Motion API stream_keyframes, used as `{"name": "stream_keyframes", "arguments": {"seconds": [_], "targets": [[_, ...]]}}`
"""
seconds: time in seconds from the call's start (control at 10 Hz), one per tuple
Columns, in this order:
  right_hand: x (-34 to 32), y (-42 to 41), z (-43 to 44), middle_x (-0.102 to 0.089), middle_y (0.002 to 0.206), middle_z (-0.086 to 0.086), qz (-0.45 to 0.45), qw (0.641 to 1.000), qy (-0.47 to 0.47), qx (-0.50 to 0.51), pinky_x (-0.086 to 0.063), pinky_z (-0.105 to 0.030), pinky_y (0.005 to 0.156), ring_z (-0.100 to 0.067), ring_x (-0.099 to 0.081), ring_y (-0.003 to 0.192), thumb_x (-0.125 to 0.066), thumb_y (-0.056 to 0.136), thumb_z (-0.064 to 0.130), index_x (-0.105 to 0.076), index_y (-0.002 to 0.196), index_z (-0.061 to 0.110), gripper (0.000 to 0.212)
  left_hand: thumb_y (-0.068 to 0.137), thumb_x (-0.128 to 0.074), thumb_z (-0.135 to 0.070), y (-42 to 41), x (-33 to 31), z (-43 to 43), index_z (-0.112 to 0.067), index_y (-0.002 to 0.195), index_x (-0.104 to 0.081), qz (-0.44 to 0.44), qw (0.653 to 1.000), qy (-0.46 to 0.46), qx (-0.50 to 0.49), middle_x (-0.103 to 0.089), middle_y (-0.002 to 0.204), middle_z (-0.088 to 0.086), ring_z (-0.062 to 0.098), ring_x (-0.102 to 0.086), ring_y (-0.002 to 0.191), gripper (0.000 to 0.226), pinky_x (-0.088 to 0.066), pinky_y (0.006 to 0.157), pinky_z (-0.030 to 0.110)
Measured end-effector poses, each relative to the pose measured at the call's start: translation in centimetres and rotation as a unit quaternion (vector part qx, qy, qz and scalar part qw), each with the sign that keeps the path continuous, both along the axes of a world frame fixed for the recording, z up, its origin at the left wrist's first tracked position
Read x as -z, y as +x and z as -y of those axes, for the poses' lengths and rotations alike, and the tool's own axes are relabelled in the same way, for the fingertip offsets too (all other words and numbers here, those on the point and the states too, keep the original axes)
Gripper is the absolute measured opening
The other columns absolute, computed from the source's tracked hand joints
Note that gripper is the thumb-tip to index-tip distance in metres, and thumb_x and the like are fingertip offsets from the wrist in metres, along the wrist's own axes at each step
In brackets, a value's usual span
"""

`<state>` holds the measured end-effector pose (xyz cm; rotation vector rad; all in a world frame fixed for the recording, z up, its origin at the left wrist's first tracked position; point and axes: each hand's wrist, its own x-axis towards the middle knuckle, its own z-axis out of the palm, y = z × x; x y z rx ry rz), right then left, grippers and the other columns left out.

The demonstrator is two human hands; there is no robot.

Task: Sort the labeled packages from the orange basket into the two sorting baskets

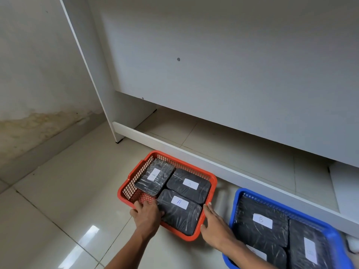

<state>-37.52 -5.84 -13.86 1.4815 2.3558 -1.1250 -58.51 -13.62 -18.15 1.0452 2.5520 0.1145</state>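
A red-orange basket (212,181) sits on the floor and holds three black wrapped packages labelled A: one at the far left (155,177), one at the far right (189,185), and one nearest me (179,212). My left hand (146,215) lies over the basket's near-left rim. Its fingers reach inside next to the nearest package and its thumb touches that package's left edge. My right hand (214,222) rests with its fingers stretched along the outside of the basket's right wall. To the right, a blue basket (236,206) holds black packages, one labelled B (262,220).
A white cabinet (233,65) stands behind the baskets, and its low base rail (194,152) runs just past them. A stained wall (38,94) is on the left. Glossy floor tiles (68,210) stretch left of the red-orange basket.
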Motion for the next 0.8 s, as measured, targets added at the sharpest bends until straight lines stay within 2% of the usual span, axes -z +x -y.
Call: {"name": "stream_keyframes", "arguments": {"seconds": [0.2, 0.3, 0.4, 0.6, 0.8], "targets": [[-0.3, -0.4, 0.1, 0.001, 0.165, 0.009, 0.001, 1.0, -0.003, 0.0, -0.027, -0.032, 0.118, -0.015, -0.021, 0.149, -0.044, 0.095, 0.019, -0.008, 0.156, 0.025, 0.071, 0.085, -0.059, -0.03, -0.1, 0.4, -0.6, -0.023, 0.121, -0.049, 0.004, 1.0, 0.023, -0.001, -0.065, 0.116, 0.007, 0.026, -0.046, 0.108, 0.038, -0.033, 0.091, 0.045], [-0.5, -0.4, 0.2, 0.001, 0.165, 0.009, 0.009, 1.0, 0.001, 0.003, -0.031, -0.034, 0.116, -0.016, -0.025, 0.148, -0.044, 0.095, 0.02, -0.008, 0.156, 0.025, 0.071, 0.086, -0.046, -0.03, 0.8, 0.3, -0.5, -0.022, 0.127, -0.043, -0.026, 0.999, 0.017, -0.005, -0.062, 0.118, 0.01, 0.029, -0.05, 0.107, 0.042, -0.03, 0.092, 0.048], [-0.7, -0.3, 0.4, 0.001, 0.165, 0.01, 0.01, 1.0, 0.005, 0.001, -0.034, -0.035, 0.115, -0.018, -0.029, 0.146, -0.044, 0.096, 0.02, -0.009, 0.156, 0.025, 0.07, 0.087, -0.045, -0.03, 2.2, 0.1, -0.6, -0.021, 0.143, -0.031, -0.074, 0.996, 0.023, 0.034, -0.053, 0.132, 0.009, 0.029, -0.049, 0.115, 0.059, -0.028, 0.097, 0.051], [-1.2, 0.1, 0.1, 0.002, 0.165, 0.009, 0.004, 1.0, -0.024, -0.014, -0.025, -0.034, 0.119, -0.016, -0.021, 0.149, -0.044, 0.095, 0.02, -0.008, 0.156, 0.025, 0.071, 0.091, -0.04, -0.035, 2.7, 0.2, -0.8, -0.026, 0.145, -0.028, -0.077, 0.994, -0.019, 0.077, -0.043, 0.141, 0.011, 0.03, -0.044, 0.124, 0.056, -0.026, 0.102, 0.05], [-2.4, 1.7, -0.5, -0.002, 0.165, 0.009, -0.04, 0.998, -0.037, 0.018, -0.02, -0.04, 0.121, -0.016, -0.011, 0.152, -0.045, 0.097, 0.018, -0.009, 0.155, 0.034, 0.07, 0.092, -0.039, -0.036, 2.9, -1.0, -0.9, -0.024, 0.144, -0.031, -0.071, 0.992, -0.012, 0.105, -0.045, 0.141, 0.01, 0.03, -0.046, 0.123, 0.055, -0.038, 0.098, 0.044]]}}
